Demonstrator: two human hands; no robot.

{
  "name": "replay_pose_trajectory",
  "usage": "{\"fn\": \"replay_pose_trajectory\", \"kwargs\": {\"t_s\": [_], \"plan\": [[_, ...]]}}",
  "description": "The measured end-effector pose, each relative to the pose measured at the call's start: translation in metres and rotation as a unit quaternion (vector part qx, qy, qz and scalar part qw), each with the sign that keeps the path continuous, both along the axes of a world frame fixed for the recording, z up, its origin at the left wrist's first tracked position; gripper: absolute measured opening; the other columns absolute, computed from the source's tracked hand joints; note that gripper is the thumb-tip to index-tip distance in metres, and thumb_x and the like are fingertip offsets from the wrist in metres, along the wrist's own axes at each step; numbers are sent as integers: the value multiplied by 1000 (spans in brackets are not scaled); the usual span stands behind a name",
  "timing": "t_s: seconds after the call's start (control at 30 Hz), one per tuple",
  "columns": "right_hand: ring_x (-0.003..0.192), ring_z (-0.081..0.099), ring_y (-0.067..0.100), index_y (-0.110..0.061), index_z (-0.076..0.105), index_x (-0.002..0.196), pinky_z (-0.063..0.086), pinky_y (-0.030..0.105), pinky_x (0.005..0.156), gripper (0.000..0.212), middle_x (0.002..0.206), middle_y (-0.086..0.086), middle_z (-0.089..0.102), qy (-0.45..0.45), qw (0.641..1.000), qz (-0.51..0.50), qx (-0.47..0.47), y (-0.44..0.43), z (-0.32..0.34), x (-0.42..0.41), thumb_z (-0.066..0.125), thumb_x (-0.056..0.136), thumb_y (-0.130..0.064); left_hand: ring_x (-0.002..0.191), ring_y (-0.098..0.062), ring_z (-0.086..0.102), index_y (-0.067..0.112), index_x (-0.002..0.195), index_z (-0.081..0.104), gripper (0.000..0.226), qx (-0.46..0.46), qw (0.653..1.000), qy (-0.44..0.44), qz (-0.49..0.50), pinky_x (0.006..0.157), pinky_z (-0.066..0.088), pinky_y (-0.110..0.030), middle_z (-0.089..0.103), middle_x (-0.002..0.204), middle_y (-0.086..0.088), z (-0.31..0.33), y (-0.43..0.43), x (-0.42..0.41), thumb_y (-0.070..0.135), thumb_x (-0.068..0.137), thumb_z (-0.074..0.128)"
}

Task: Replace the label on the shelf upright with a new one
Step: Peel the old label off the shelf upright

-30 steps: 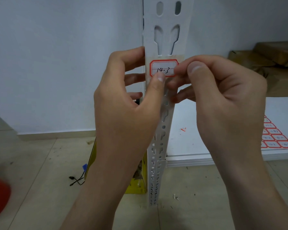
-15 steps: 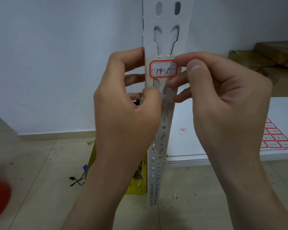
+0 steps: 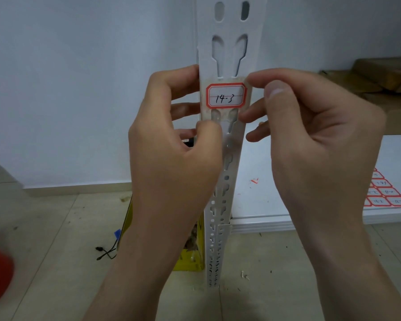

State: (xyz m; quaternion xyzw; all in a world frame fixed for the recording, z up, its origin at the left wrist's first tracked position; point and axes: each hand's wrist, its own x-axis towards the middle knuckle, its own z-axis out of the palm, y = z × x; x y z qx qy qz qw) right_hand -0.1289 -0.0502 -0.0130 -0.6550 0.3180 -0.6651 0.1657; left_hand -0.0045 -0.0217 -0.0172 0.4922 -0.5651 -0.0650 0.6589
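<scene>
Sliding off the label (image 3: 226, 95), my left thumb has dropped onto the slots below it.
From my head: left grip (image 3: 171, 163) clasps the shelf upright (image 3: 229, 42), fingers behind, thumb in front. The label, red-bordered, marked 14-3, is stuck on the upright's face between my hands. Right grip (image 3: 315, 140) is curled, index tip at the label's upper right corner; whether it pinches anything I cannot tell. A label sheet (image 3: 384, 195) lies on the shelf (image 3: 276, 193), right.
</scene>
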Motion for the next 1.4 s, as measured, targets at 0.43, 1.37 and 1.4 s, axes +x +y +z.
{"fn": "replay_pose_trajectory", "kwargs": {"t_s": [0.43, 1.37, 1.4], "plan": [[73, 74, 12, -23, 74, 95, 61, 32, 60, 21, 83, -15, 72, 20, 999, -17, -31, -3, -3, -1, 56, 97, -12, 103, 2, 70, 22, 122, 56, 40, -4, 1000, -10, 3, 67, 59, -13, 65, 110, 24, 1, -1, 0, 1, 88, 57], [74, 74, 12, -21, 76, 97, 61, 31, 59, 22, 83, -16, 72, 30, 999, -9, -27, -4, -5, -1, 56, 97, -11, 105, -3, 70, 19, 124, 58, 36, -5, 1000, -7, 8, 67, 58, -12, 64, 111, 25, 1, -1, -1, 9, 89, 59], [75, 74, 11, -21, 76, 100, 61, 30, 60, 22, 86, -16, 73, 28, 999, -16, -31, -4, -5, 0, 56, 98, -11, 104, -3, 71, 18, 124, 58, 37, -6, 1000, -6, 6, 67, 58, -12, 65, 111, 23, 1, -1, -1, 7, 88, 59]]}}
